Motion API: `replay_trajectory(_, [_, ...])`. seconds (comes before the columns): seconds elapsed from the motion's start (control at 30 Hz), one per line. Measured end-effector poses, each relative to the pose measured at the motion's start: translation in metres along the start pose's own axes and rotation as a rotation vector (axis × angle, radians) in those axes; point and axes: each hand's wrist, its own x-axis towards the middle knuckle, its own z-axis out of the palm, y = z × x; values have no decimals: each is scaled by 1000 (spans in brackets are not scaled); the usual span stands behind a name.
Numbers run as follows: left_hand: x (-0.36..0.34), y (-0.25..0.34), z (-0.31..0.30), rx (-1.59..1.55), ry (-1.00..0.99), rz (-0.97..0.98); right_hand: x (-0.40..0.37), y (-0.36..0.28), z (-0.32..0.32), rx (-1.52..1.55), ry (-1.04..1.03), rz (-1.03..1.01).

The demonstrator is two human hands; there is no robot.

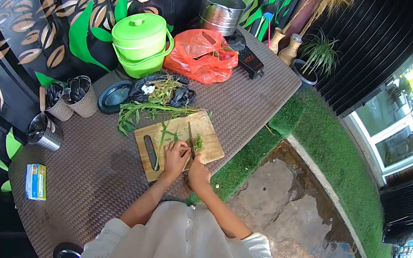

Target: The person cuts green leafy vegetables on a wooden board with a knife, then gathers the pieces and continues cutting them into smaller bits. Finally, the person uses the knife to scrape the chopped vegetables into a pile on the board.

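Note:
A wooden cutting board lies at an angle near the table's edge. My right hand is closed around the handle of a kitchen knife, whose blade points away from me over the board. Beside it, my left hand presses down with curled fingers on leafy green stems, part of which sticks out to the left. Small chopped green pieces sit just right of the blade. Past the board's far edge lies a pile of long-leafed greens.
Behind the greens are a black plastic bag, a dark plate, a lidded green bucket and a red plastic bag. A steel pot and a portable stove stand farther back. Utensil holders and a colourful packet are left.

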Motion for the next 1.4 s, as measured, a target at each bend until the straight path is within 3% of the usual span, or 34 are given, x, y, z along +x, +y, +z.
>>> replay_trajectory(0.3, [0,1,-1,15,27,-16,12,7,-1,22,49,-51])
replay_trajectory(0.5, [2,15,-10,69,12,89,2,18,-5,79,68,-90])
replay_trajectory(0.57, [9,16,-13,40,237,135,-1,21,-5,100,76,-112])
replay_trajectory(0.7, [34,-8,-22,46,235,75,-14,19,-9,122,55,-164])
replay_trajectory(0.87, [54,-38,-33,300,-53,-20,-24,27,-1,134,77,-261])
replay_trajectory(0.97, [57,-44,-34,295,-125,-8,-23,31,-9,102,-5,-111])
replay_trajectory(1.2, [53,-25,-34,334,-27,43,-13,34,-8,77,67,-110])
replay_trajectory(1.3, [46,-11,-32,250,-45,71,-12,34,-6,69,41,-104])
replay_trajectory(1.37, [41,-3,-31,-78,-189,36,-9,32,-10,73,27,-75])
replay_trajectory(1.4, [37,-6,-28,-79,-192,34,-7,32,-12,46,40,-89])
